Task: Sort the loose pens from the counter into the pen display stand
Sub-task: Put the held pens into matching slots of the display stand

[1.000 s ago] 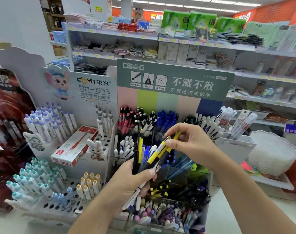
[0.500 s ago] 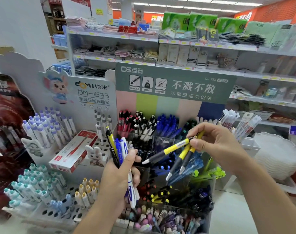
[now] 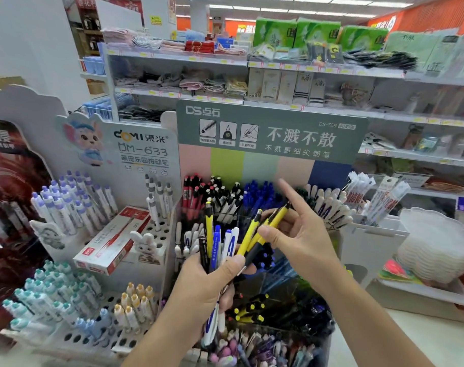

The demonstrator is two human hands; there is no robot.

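Yellow pens brought back over the bundle

Half a second ago the right hand (image 3: 302,242) held the yellow pens (image 3: 262,229) out over the pen display stand (image 3: 284,292); now it has swung them back, tips against the left hand (image 3: 212,284). Thumb and curled fingers pinch them while the forefinger points free. The left hand grips the mixed pen bundle (image 3: 217,247) upright, fingers wrapped round. Nothing has dropped into a slot yet; the pens look, I think, regrouped before being placed.
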